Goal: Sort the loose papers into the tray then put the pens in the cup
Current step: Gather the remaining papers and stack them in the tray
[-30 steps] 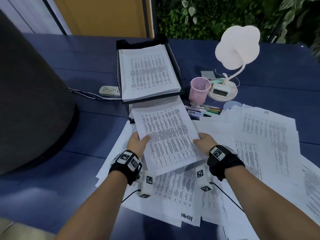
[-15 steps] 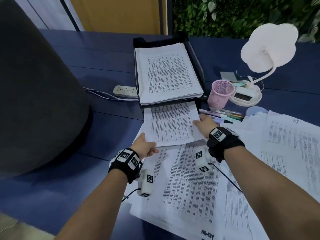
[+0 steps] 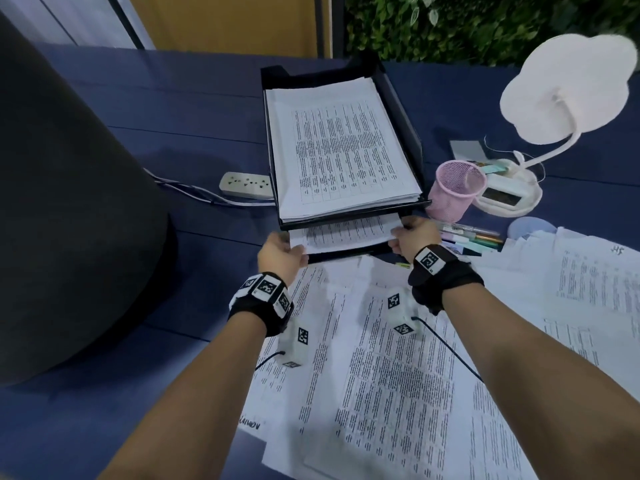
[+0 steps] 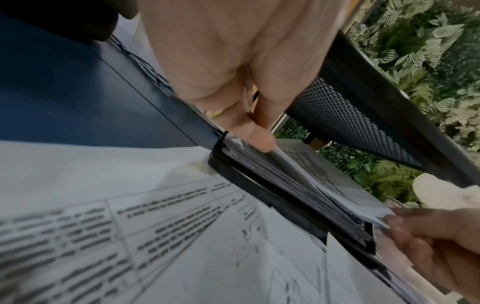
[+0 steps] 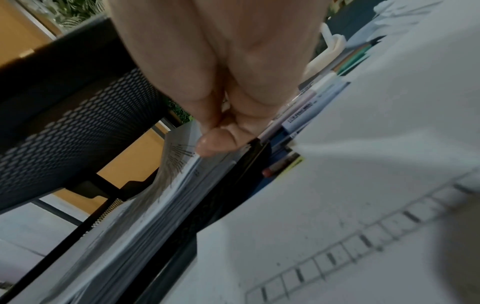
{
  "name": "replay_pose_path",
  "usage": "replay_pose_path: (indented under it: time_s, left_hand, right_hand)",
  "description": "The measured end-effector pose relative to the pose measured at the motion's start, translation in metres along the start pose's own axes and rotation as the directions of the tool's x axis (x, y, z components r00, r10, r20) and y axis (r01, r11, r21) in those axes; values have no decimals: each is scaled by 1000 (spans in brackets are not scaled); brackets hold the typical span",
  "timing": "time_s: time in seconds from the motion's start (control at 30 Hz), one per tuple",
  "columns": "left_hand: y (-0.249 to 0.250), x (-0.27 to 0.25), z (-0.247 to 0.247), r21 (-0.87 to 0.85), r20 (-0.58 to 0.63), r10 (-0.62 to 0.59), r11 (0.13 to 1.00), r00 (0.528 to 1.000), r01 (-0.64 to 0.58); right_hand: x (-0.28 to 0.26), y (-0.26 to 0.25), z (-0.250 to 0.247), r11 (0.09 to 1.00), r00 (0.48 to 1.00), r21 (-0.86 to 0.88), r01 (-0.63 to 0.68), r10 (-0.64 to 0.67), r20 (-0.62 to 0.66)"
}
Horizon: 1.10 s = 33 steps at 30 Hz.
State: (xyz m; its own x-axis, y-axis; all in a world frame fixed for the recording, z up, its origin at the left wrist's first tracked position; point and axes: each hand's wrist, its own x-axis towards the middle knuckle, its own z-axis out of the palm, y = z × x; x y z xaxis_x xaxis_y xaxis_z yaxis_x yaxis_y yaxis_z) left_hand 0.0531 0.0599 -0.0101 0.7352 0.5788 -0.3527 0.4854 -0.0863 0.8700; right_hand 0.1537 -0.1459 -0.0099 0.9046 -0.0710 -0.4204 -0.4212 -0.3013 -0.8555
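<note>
Since 1 second ago, the printed sheet has gone from the loose pile into the lower tier of the black tray, with only its near strip showing beneath the upper tier. Both hands have moved forward with it. In the head view the left hand holds the sheet's left corner, and the right hand holds its right edge; each grip is clamped on that sheet.

Beside the tray's right side stands the pink mesh cup, upright. Near it, just past the right hand, the pens lie on the blue worktop. Loose papers cover the near worktop; their small print is too blurred to read, and a handwritten word at 1 sheet's bottom edge is not legible.

From the left wrist, the thumb presses on the sheet's corner at the tray's lip, under the mesh floor of the upper tier, a detail the head view hides. From the right wrist, a fingertip rests on the sheet's edge above the stacked pages, and labelled pen barrels show, text unreadable.
</note>
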Motion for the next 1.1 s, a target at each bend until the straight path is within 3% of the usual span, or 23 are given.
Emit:
replay_pose_path:
  time_s: [0.17, 0.33, 0.5, 0.57, 0.73, 0.87, 0.97, 1.1]
  left_hand:
    - [2, 10, 2, 229, -29, 102, 969, 994, -93]
    - [-2, 18, 1, 484, 50, 155, 861, 987, -160]
    - [-5, 10, 2, 690, 102, 137, 704, 985, -169]
    - [-6, 3, 3, 708, 110, 134, 685, 985, -173]
    - [-11, -21, 10, 649, 103, 169, 735, 980, -195]
    - [-19, -43, 25, 638, 219, 176, 718, 960, -277]
    - [-28, -64, 39, 649, 289, 143, 697, 947, -303]
    - [-39, -87, 56, 701, 351, 65, 643, 934, -308]
  right_hand:
    - [19, -2, 0, 998, 1000, -50, -29, 30, 7]
    - [26, 3, -5, 927, 994, -361, 100, -106, 3]
    - [10, -1, -14, 893, 988, -426, 143, -158, 1]
    - [-1, -1, -19, 882, 983, -443, 160, -185, -13]
    - [-21, 21, -44, 883, 991, -454, 119, -137, -7]
    - [-41, 46, -71, 865, 995, -496, 80, -101, -14]
    - [-55, 66, -91, 894, 991, -447, 39, -91, -95]
    - [-70, 86, -112, 873, 993, -488, 4, -59, -97]
